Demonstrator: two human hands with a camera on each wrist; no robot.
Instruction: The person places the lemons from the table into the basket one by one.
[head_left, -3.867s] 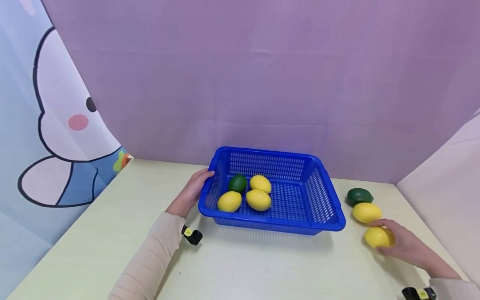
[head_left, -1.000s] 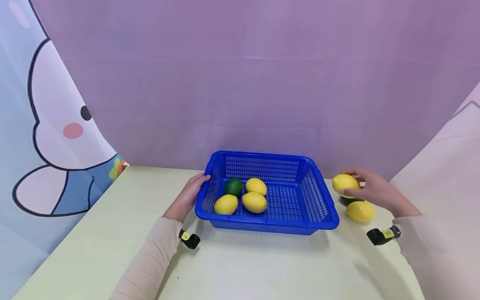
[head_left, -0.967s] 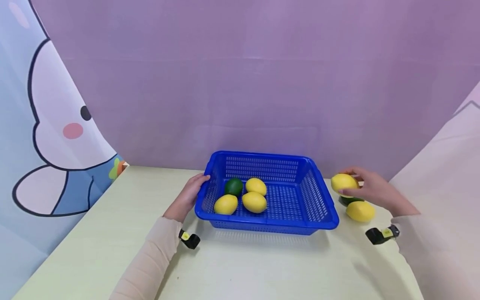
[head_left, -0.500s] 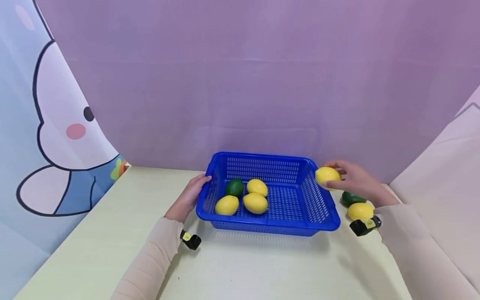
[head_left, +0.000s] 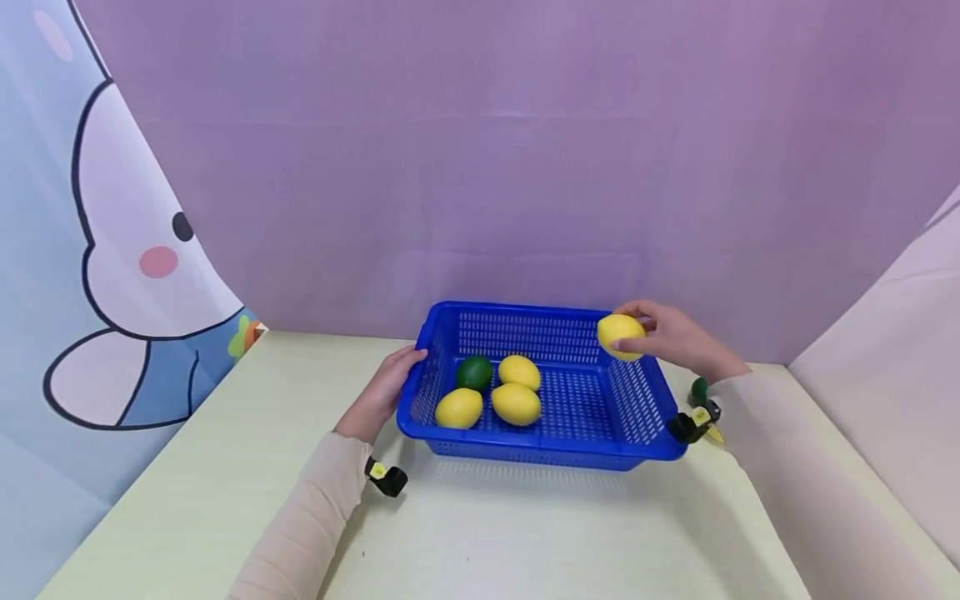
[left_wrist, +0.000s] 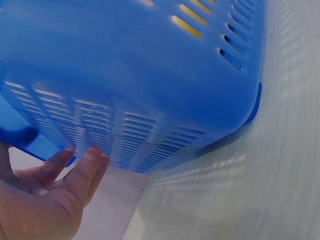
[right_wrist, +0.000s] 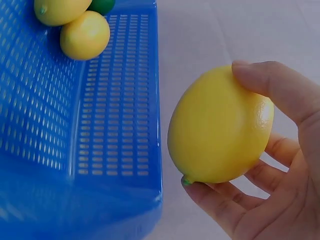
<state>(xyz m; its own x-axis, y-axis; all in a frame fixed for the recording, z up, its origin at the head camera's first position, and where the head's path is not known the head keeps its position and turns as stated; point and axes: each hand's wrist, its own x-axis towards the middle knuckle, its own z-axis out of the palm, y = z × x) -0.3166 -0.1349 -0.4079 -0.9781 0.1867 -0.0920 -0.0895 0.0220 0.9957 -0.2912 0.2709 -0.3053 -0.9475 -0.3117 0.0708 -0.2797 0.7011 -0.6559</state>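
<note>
A blue mesh basket [head_left: 540, 443] stands on the table. My left hand [head_left: 388, 382] grips its left rim, thumb over the edge, with the fingers against the outer wall in the left wrist view. Three lemons [head_left: 516, 404] and a dark green lemon-shaped fruit [head_left: 474, 372] lie in the basket's left half. My right hand [head_left: 678, 340] holds another lemon [right_wrist: 220, 125] between thumb and fingers, up at the basket's back right corner. From the head, this lemon overlaps the rim. Its small green tip shows in the right wrist view.
Right of the basket, a second green fruit [head_left: 699, 392] and a yellow one [head_left: 716, 436] lie on the table [head_left: 480, 533], mostly hidden by my right wrist and its camera [head_left: 692, 423]. A purple cloth [head_left: 480, 167] hangs close behind the basket.
My right hand took the nearest lemon from the table at the right, lifted it and carried it left to the basket's back right corner. My left hand keeps its grip on the rim.
</note>
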